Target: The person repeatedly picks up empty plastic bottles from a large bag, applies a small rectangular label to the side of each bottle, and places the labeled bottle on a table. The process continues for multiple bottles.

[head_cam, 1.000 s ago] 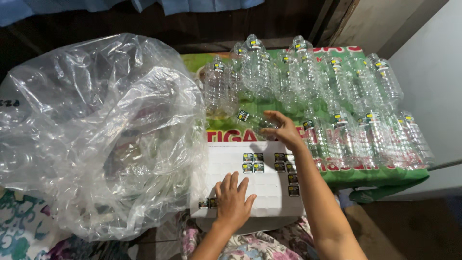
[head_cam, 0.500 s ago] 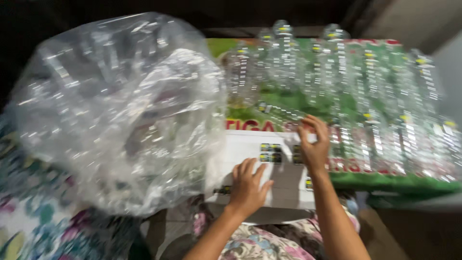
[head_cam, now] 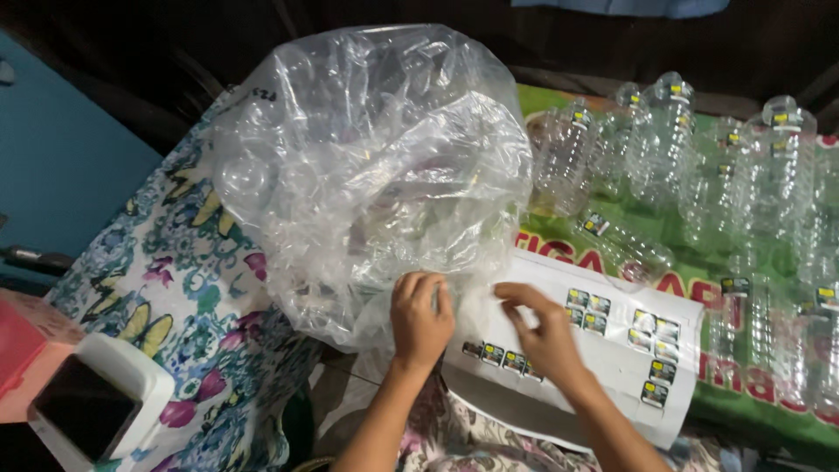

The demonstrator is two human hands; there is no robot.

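Observation:
A large clear plastic bag (head_cam: pixel 367 175), stuffed with empty clear bottles, lies in front of me. My left hand (head_cam: pixel 419 319) grips its lower edge. My right hand (head_cam: pixel 542 328) hovers over a white sheet of small stickers (head_cam: pixel 612 367), with its fingers drawn together and pointing at the bag's edge; whether they pinch the plastic is unclear. Behind the sheet, several empty clear bottles (head_cam: pixel 664 140) with small stickers on their caps stand upright on a green printed banner (head_cam: pixel 760 393). One bottle (head_cam: pixel 625 245) lies on its side next to the sheet.
Floral cloth (head_cam: pixel 183 288) covers the surface at left under the bag. At the lower left corner are a white device with a dark screen (head_cam: pixel 96 402) and a red box (head_cam: pixel 22 341). Dark wall behind.
The view has swung left. My right hand left the bottles and came over to the bag's edge. My left hand moved from the sticker sheet up onto the bag.

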